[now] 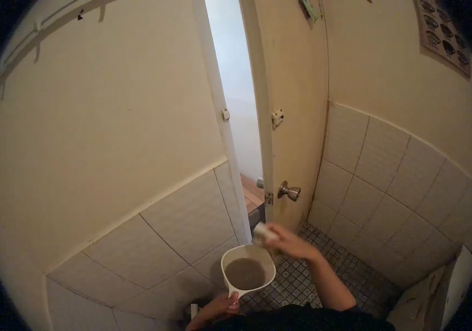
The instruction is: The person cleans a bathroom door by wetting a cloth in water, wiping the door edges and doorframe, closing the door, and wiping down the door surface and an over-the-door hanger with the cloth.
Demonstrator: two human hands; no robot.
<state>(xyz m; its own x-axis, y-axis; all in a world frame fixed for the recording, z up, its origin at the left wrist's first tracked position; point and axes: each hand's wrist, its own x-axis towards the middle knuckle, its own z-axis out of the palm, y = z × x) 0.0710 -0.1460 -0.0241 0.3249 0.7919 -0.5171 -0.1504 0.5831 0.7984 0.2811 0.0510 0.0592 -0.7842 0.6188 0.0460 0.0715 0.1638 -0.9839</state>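
My left hand [224,307] is closed around the short handle of a white water dipper [271,274]. The dipper is held upright and has greyish-brown, cloudy water [245,272] in it. Just above its far right rim is my right hand [291,243], fingers closed on a small whitish block-shaped object [263,234]. Motion blurs that object, and its exact kind cannot be made out. Whether it touches the rim is unclear.
A door [294,138] with a round metal knob [289,191] stands ajar ahead. Tiled walls [186,226] close in left and right over a small-patterned tile floor [330,265]. A pale panel-like object [440,292] is at the lower right.
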